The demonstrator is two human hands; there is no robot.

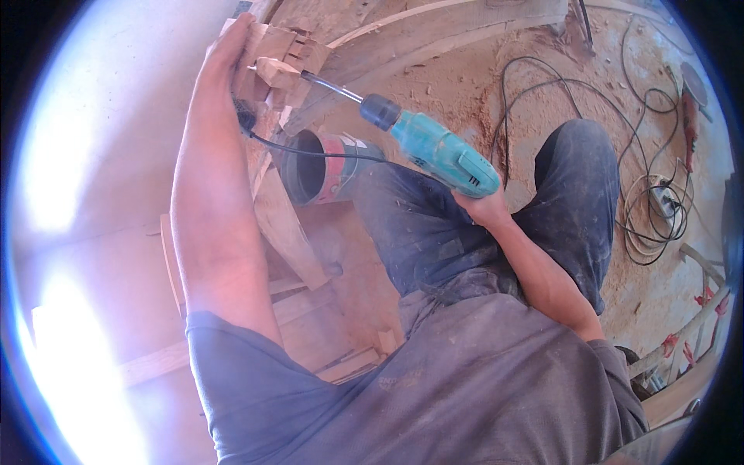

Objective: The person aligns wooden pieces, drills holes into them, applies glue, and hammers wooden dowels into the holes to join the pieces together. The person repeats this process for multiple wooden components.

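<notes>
My right hand (483, 208) is wrapped round the handle of a teal power drill (442, 151), which points up and to the left. Its long bit (332, 87) reaches a small wooden block (277, 74); a thin tip shows on the block's other side. At the upper left, my left hand (232, 39) grips a notched piece of wood (271, 43) beside that block. The left fingers are partly hidden by the wood. A dark cord (310, 153) runs from below the wood toward my knee.
A dark bucket (333, 167) lies tipped beside my leg. Boards (283, 225) lie to its left, and a curved timber (449, 39) spans the top. Looped cables (651, 205), a power strip (665, 195) and an angle grinder (691, 116) rest on the sawdust-covered floor at right.
</notes>
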